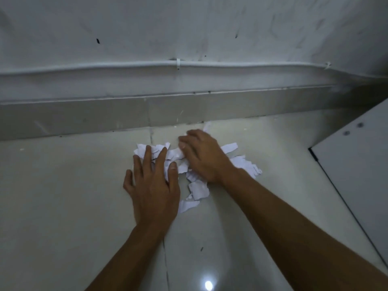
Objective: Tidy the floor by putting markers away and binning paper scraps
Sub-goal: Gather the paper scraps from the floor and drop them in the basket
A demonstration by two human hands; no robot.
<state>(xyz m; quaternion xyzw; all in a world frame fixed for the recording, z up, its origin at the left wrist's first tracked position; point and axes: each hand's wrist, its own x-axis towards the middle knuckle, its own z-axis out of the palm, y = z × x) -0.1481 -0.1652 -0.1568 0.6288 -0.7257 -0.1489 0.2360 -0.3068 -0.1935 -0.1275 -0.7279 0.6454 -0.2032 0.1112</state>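
Several torn white paper scraps (197, 189) lie in a loose pile on the pale tiled floor (63, 196), close to the wall's skirting. My left hand (153, 183) lies flat with straight, spread fingers on the left part of the pile. My right hand (201, 156) rests on the middle of the pile with its fingers bent over the scraps; whether it grips any is hidden. More scraps stick out to the right of the right wrist. No marker and no bin are in view.
A grey skirting (126, 116) runs along the wall just behind the pile, with a white cable duct (178, 65) above it. A white panel with a dark edge (357, 156) stands at the right. A floor joint runs toward me under my left arm.
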